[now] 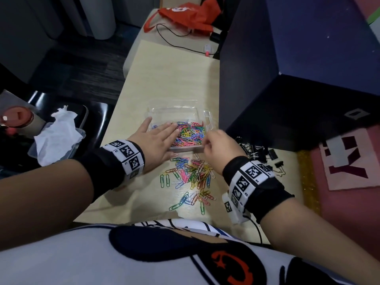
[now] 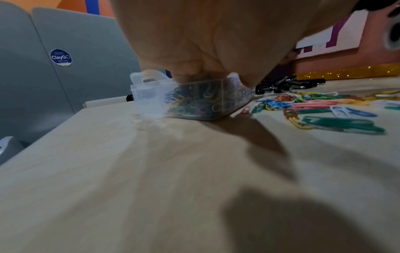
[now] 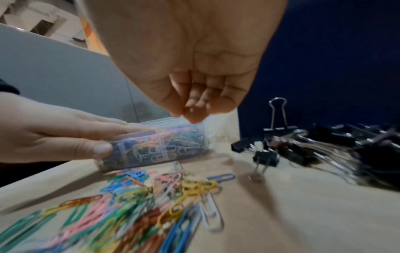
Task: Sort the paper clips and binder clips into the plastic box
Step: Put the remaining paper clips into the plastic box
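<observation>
A clear plastic box (image 1: 174,109) stands mid-table, partly filled with coloured paper clips (image 1: 191,132). My left hand (image 1: 164,138) lies flat over the box's left half, fingers straight on the clips. In the right wrist view the left hand (image 3: 101,137) has its thumb against the near wall of the box (image 3: 194,137). My right hand (image 1: 207,138) hovers at the box's right end with its fingertips (image 3: 190,113) bunched; no clip shows between them. Loose paper clips (image 1: 191,173) lie in front of the box. Black binder clips (image 1: 257,151) are heaped to the right.
A dark blue partition (image 1: 287,79) rises close behind the binder clips. The table's left edge (image 1: 107,140) drops to a black stool carrying a plastic tub with tissue (image 1: 57,136) and a lidded cup (image 1: 16,118). An orange bag (image 1: 185,15) and a black cable (image 1: 174,40) lie at the far end.
</observation>
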